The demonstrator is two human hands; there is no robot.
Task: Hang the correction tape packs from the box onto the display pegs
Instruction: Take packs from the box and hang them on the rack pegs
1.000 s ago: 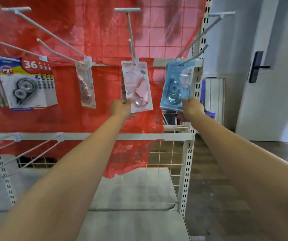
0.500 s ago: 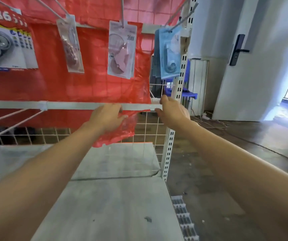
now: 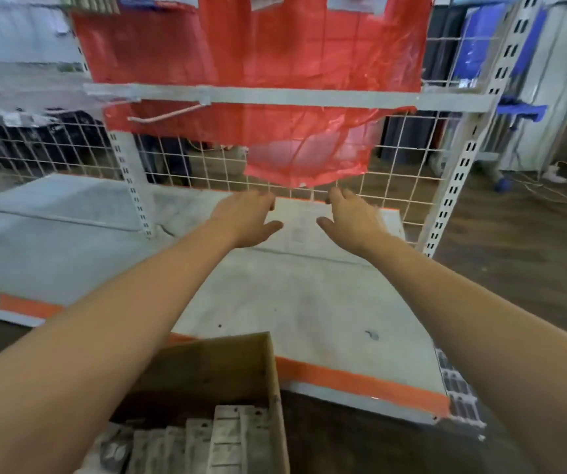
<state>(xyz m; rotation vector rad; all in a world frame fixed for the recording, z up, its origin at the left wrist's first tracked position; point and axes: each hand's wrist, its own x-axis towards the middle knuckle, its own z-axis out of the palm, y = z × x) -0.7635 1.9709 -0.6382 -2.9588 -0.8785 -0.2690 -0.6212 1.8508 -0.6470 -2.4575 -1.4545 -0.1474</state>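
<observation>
Head view, near to far, cardboard box taken as landmark: correction tape packs stacked upright inside box, none held. Beyond box, left hand and right hand spread, empty, over shelf. Pegs barely seen above. Risk judged: packs snagged or spilled if grabbed blind through motion blur

A grey shelf board with an orange front edge is filling the middle of the frame, dotted with a few dark specks. Below it, at bottom centre, a cardboard box is sitting on the dark floor, holding upright packs.
</observation>
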